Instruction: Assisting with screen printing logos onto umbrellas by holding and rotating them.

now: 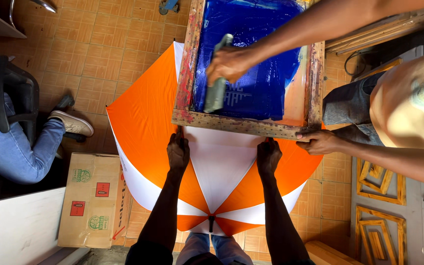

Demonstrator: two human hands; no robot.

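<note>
An open orange and white umbrella (141, 118) lies spread in front of me. A wooden screen-printing frame (245, 124) with blue ink rests on its white panel. My left hand (178, 149) presses flat on the umbrella cloth just under the frame's near left corner. My right hand (269, 156) presses the cloth under the frame's near edge further right. Another person's hand (229, 64) grips a grey squeegee (217, 83) on the blue mesh, and their other hand (320, 141) holds the frame's near right corner.
A cardboard box (92, 198) stands on the tiled floor at lower left. A seated person's leg in jeans and a shoe (72, 122) are at left beside a dark chair (6, 83). Wooden frames (376, 211) lie on a grey board at lower right.
</note>
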